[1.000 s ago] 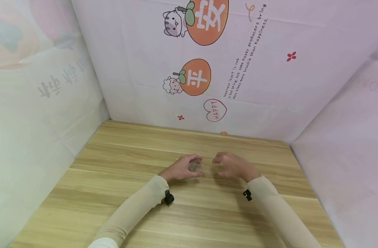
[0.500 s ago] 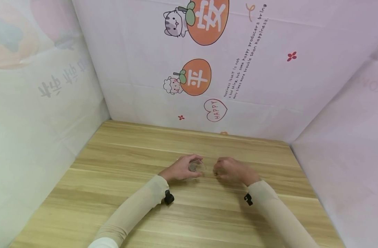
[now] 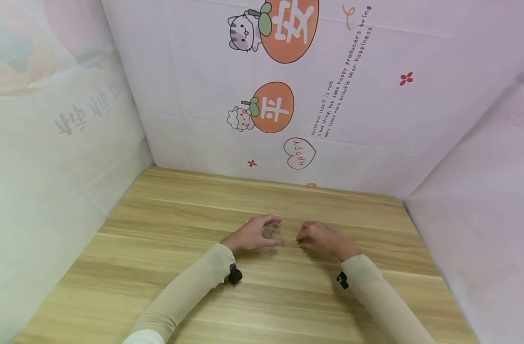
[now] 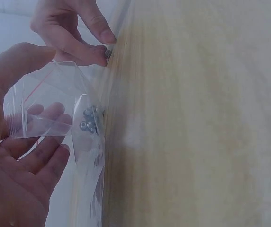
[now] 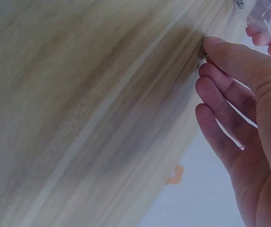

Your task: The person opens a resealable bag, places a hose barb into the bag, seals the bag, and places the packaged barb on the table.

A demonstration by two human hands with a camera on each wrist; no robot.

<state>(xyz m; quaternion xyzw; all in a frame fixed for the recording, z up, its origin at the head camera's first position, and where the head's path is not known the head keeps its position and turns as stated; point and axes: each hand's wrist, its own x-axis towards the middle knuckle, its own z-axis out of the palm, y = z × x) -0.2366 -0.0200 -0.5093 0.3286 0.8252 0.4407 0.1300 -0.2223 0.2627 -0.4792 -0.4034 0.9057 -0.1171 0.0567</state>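
Observation:
My left hand [image 3: 251, 232] holds a clear zip bag [image 4: 43, 99] at its mouth, thumb along the upper edge and fingers seen through the plastic. Several small shiny metal pieces [image 4: 90, 124], rounded like beads or nuts, lie low in the bag by the tabletop. To the right of it, my right hand [image 3: 322, 237] is down at the table, pinching one small metal piece [image 4: 108, 53] between thumb and forefinger. In the right wrist view the thumb [image 5: 230, 54] mostly hides that piece, and the other fingers curve loosely below. A gap separates the two hands.
Both hands work over a wood-grain table [image 3: 253, 306]. White printed sheets enclose it: a back wall [image 3: 193, 95], a left wall [image 3: 64, 167] and a right wall [image 3: 481, 191]. Black wrist cameras sit at the left cuff [image 3: 234, 274] and right cuff [image 3: 342, 280].
My right hand's thumb and fingers were spread apart near the small metal piece; they have come together on it, low at the table. The left hand and bag stay in place.

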